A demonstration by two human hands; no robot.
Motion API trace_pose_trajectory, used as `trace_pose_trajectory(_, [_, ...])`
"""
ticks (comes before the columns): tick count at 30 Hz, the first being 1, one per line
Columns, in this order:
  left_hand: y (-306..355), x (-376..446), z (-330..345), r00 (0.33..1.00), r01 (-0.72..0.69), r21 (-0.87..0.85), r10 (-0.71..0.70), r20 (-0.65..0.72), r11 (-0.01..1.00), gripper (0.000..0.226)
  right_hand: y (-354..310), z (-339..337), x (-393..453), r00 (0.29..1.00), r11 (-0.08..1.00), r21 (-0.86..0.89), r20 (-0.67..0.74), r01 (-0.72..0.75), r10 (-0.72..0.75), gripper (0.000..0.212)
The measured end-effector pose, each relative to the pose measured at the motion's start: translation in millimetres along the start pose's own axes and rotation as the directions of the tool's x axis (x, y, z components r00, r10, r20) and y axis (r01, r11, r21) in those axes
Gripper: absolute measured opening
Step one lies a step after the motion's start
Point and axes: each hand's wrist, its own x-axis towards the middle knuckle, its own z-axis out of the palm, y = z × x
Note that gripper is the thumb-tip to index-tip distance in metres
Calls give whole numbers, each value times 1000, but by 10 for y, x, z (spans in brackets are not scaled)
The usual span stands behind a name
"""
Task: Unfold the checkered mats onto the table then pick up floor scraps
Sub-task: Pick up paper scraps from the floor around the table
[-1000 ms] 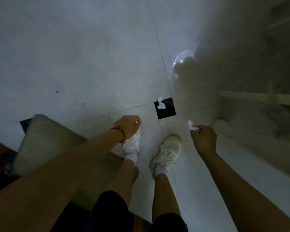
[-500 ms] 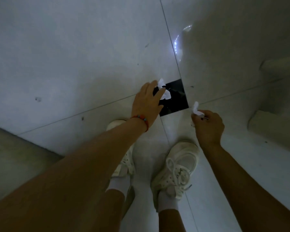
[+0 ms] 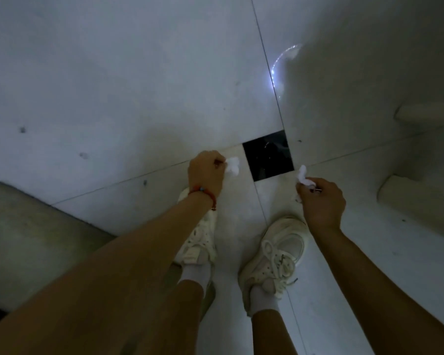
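Left hand (image 3: 205, 172) pinching scrap (image 3: 233, 165) at 9 o'clock of black tile (image 3: 267, 155); right hand (image 3: 321, 201) pinching another scrap (image 3: 303, 175). Keeping pinches tight while rising.

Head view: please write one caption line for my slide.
Each hand, left hand and right hand, pinches a white paper scrap above the tiled floor.

left arm: bare, reaching down and forward, red bead bracelet (image 3: 207, 194) on wrist | left hand (image 3: 206, 172): fingers curled, pinching a white scrap | right arm: bare, reaching down | right hand (image 3: 321, 202): fingers curled, pinching a white scrap | both hands low, well apart
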Motion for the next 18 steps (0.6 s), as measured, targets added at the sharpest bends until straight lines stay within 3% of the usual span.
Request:
trace_pose_trajectory(6, [297,-179,-1248,990,-94,-95,82,-117,991,9,-851,-442,-306,996,996,-34,41,77,-76,34])
trace_pose_trajectory(9, [442,-304,-1965,985,-81,-101,64,-159,992,9,-1395,-740,-579,991,993,-17,60,118,-117,43])
trace_pose_trajectory(14, [912,-679,-3218,965,-44,-193,-8,-263,980,7,-2407,-1319,-1190,990,988,105,72,116,-124,57])
trace_pose_trajectory(18, [1416,-1110,-4158,949,-133,-246,52,-309,960,7,-3220,-1803,-1734,990,981,171,94,89,-106,49])
